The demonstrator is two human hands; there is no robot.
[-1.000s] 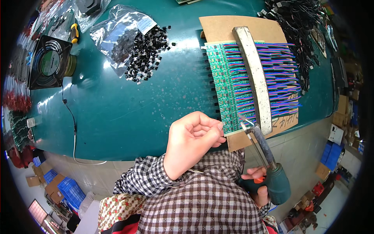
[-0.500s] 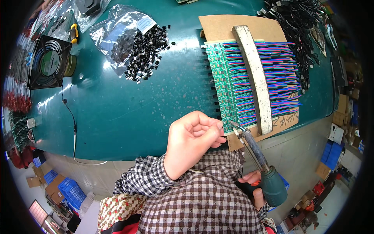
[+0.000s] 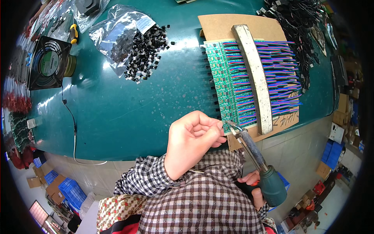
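My left hand (image 3: pixel 194 137) is closed in a pinch at the near left corner of a green circuit board panel (image 3: pixel 222 89). Whatever sits between its fingertips is too small or hidden to make out. My right hand (image 3: pixel 254 187) is wrapped round a soldering iron (image 3: pixel 257 156) with a dark green handle. The iron's tip meets or hovers just over the panel's near end, close to my left fingertips. Red, blue and black wires (image 3: pixel 280 72) run rightward from the panel, and small black parts stick out along its left edge. A worn metal bar (image 3: pixel 253 78) lies across the wires.
Panel and wires rest on a brown board (image 3: pixel 233 27). Small black three-legged components (image 3: pixel 146 54) spill from a clear plastic bag (image 3: pixel 117 35) on the green table. Farther left stand a black fan (image 3: pixel 50 62) and a yellow-black screwdriver (image 3: pixel 74 34). Black cables (image 3: pixel 300 35) pile up at far right.
The soldering iron's tip has shifted slightly left over the panel's near end. My left hand has stayed practically in place.
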